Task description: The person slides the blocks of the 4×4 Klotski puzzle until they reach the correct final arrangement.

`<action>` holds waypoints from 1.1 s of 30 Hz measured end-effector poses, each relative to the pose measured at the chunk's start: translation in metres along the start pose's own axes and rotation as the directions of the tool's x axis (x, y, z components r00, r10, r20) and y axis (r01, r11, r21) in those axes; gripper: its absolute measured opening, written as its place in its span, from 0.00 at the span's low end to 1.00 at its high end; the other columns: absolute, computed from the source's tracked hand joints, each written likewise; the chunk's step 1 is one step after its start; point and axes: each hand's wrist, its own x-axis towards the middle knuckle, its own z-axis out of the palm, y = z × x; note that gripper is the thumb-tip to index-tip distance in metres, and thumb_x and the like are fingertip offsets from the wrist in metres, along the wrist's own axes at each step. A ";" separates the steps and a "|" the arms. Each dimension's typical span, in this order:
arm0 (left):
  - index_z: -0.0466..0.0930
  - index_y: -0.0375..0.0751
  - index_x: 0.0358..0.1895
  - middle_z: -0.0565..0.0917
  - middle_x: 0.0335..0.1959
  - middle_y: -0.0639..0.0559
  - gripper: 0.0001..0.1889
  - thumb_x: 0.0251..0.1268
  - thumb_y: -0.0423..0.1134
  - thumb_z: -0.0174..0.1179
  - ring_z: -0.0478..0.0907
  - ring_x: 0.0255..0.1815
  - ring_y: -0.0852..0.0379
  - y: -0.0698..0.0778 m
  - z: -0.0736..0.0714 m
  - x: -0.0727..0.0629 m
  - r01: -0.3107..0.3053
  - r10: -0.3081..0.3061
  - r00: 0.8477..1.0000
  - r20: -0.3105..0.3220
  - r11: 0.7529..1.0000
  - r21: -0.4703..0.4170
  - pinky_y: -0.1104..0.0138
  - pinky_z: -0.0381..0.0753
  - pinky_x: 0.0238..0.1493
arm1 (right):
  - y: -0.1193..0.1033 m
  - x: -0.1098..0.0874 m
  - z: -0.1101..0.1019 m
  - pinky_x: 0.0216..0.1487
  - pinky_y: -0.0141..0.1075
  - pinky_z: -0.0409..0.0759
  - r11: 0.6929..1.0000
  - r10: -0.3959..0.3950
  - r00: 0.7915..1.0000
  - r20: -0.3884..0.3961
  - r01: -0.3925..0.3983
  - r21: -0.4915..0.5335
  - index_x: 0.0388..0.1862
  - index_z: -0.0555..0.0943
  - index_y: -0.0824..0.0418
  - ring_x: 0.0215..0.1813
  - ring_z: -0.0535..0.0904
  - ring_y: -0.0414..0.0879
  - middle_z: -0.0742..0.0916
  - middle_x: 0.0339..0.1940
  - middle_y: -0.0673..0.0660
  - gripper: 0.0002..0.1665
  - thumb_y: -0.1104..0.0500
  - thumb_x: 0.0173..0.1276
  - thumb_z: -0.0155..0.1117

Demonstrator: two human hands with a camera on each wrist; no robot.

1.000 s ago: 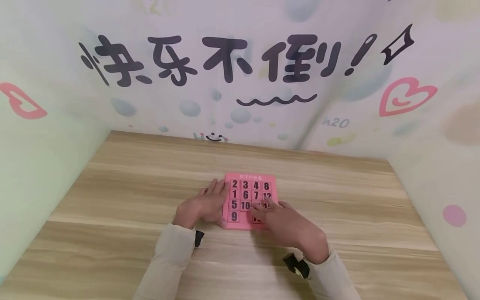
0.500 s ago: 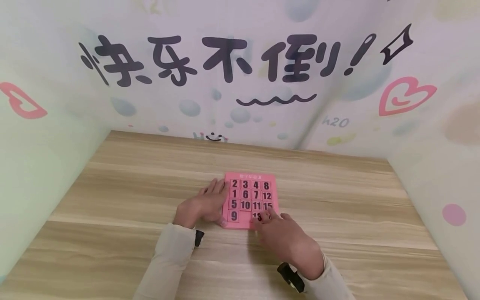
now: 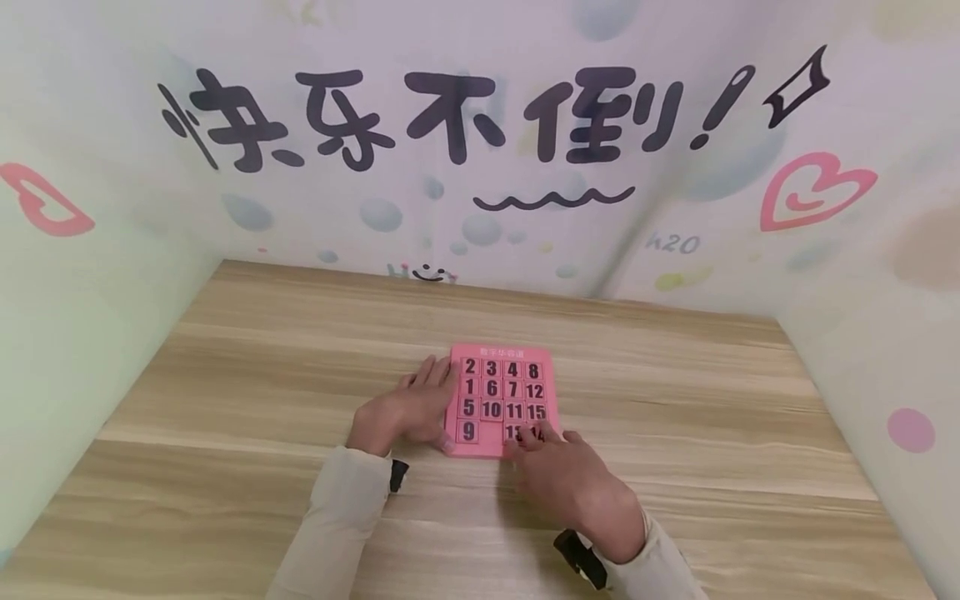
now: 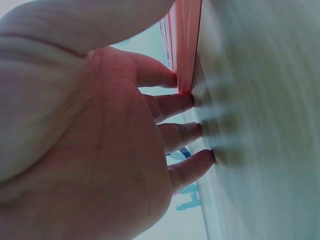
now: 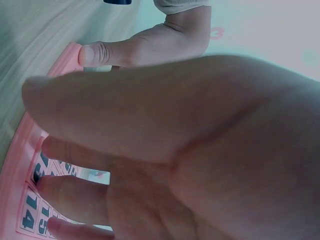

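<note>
Number slide puzzle [image 3: 491, 451], pink, lies flat on the wooden table [image 3: 300, 358], between the two hands. From the head view, I think sliding the tiles about is the step in hand. One spot on the near row has no tile. It sits between the 9 tile [image 3: 468, 432] and the 13 tile [image 3: 512, 432], with the 10 tile [image 3: 491, 410] on its far side. So the next move seems to call for a small, flat push on one of these three. My guess is the 13 tile, to the left, as the right hand [image 3: 570, 477] is over it. The left hand [image 3: 411, 410] is by the puzzle's left edge, with its thumb at the near left corner.

The left wrist view shows that this hand is not clenched. Its fingers are long and loose. One touches the pink side, and others rest on the table. It looks like it helps to keep the puzzle in place.

The right wrist view shows the other hand a bit bent but loose, with nothing in its grip. Its fingertips are at the tiles by the 14 tile [image 5: 28, 214] and the 15 tile [image 5: 43, 221]. I cannot tell how hard they press. Its thumb is by the near rim.
</note>
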 end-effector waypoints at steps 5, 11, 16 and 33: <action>0.37 0.35 0.80 0.36 0.82 0.39 0.60 0.52 0.41 0.74 0.28 0.82 0.40 -0.002 0.003 0.001 0.004 -0.004 1.000 -0.002 1.000 -0.004 0.48 0.35 0.80 | 0.001 0.001 0.000 0.71 0.58 0.67 1.000 0.011 1.000 0.008 -0.011 0.024 0.72 0.72 0.51 0.76 0.65 0.57 0.73 0.74 0.55 0.26 0.54 0.76 0.52; 0.37 0.36 0.80 0.36 0.82 0.39 0.60 0.53 0.42 0.74 0.27 0.81 0.40 -0.001 0.003 0.001 0.005 -0.005 1.000 0.004 1.000 0.019 0.48 0.35 0.80 | 0.009 0.001 -0.001 0.68 0.59 0.70 0.999 -0.007 1.000 -0.013 0.007 0.049 0.68 0.76 0.51 0.74 0.67 0.59 0.75 0.72 0.55 0.24 0.55 0.74 0.55; 0.38 0.34 0.80 0.38 0.82 0.38 0.59 0.53 0.43 0.74 0.29 0.82 0.39 -0.001 0.002 0.002 -0.010 0.010 1.000 -0.008 1.000 0.028 0.47 0.38 0.80 | 0.016 0.000 -0.001 0.71 0.60 0.67 0.994 0.006 1.000 0.001 -0.006 0.108 0.67 0.77 0.50 0.76 0.65 0.61 0.73 0.74 0.54 0.24 0.55 0.73 0.58; 0.37 0.35 0.80 0.37 0.82 0.38 0.60 0.53 0.43 0.74 0.29 0.81 0.39 0.000 0.001 0.001 -0.007 0.008 1.000 -0.002 1.000 0.027 0.47 0.37 0.80 | 0.011 0.000 -0.002 0.71 0.60 0.67 0.995 0.010 1.000 -0.015 -0.009 0.095 0.67 0.77 0.49 0.75 0.64 0.63 0.74 0.73 0.56 0.24 0.54 0.73 0.58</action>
